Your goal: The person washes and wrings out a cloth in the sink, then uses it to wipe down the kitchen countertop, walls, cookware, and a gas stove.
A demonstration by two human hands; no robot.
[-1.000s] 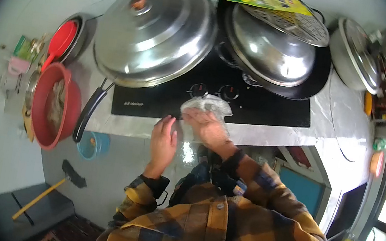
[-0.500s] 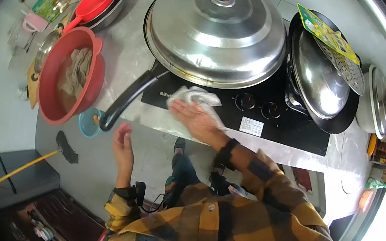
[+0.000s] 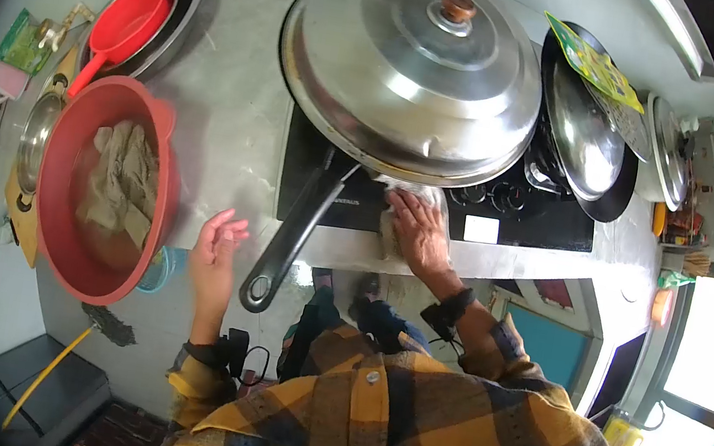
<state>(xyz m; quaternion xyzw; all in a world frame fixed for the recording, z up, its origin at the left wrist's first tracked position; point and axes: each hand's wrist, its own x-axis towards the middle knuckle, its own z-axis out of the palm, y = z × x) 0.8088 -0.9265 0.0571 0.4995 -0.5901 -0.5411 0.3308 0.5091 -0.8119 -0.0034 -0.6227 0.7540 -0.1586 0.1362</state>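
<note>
1. Head view: over the last half-second the right grip (image 3: 420, 232) has slid toward the stove knobs (image 3: 506, 196) with the whitish cloth (image 3: 437, 196), so the wiping pass seems to be covering the front strip of the black cooktop (image 3: 540, 232).
2. The right grip lies flat, fingers spread over the cloth, pressing rather than clenching; the left grip (image 3: 216, 248) is raised, loosely curled, empty.
3. Left of the left grip, a red plastic basin (image 3: 67, 152) stands on the grey counter (image 3: 229, 93); below lies a broom (image 3: 109, 326) on the floor (image 3: 166, 324).
</note>
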